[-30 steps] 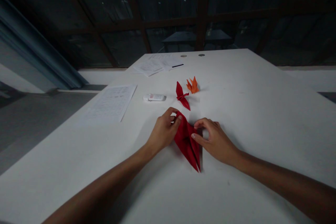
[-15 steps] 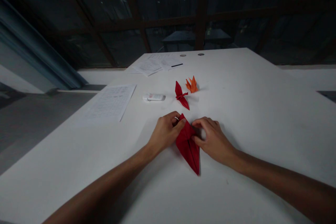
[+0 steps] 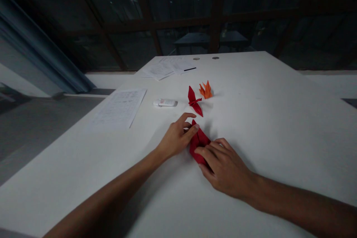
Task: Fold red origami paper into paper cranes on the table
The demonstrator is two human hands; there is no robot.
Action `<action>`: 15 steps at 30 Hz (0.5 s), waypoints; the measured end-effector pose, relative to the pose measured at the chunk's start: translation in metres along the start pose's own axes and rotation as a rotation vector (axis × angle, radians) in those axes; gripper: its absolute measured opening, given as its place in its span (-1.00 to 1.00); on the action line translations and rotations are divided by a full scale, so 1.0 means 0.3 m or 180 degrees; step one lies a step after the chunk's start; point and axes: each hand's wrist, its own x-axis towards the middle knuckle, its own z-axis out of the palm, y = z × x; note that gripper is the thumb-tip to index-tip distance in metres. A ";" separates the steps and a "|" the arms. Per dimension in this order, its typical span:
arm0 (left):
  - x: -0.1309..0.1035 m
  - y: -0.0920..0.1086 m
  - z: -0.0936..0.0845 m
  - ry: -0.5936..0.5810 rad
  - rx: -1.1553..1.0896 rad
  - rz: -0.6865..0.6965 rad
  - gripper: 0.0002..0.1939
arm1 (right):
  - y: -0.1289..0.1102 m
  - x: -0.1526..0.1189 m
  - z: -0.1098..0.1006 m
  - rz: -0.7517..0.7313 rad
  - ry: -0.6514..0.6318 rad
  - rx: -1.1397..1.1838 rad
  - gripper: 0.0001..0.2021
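A folded piece of red origami paper [image 3: 202, 140] lies on the white table, between my two hands. My left hand [image 3: 177, 136] pinches its far end, thumb on top and index finger raised. Bent over the near part is my right hand [image 3: 223, 163], its fingers and thumb closed on the paper and hiding the near point. Just beyond, a finished red paper crane [image 3: 192, 98] rests with its wings spread. Beside that crane stands an orange paper crane [image 3: 206, 90].
A white bottle-shaped item [image 3: 165, 103] lies left of the cranes. A printed sheet [image 3: 119, 108] is at the left, with more papers [image 3: 160, 68] and a black pen [image 3: 190, 69] farther back. Two small round discs sit near the table's far edge, before dark windows.
My right hand has moved from the paper's right edge down over its near part, and the long near point is now covered. My left index finger has lifted off.
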 end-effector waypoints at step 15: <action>0.032 -0.094 -0.023 -0.0503 -0.0473 -0.0087 -0.54 | 0.030 0.002 -0.037 0.0264 -0.0034 0.0235 -0.89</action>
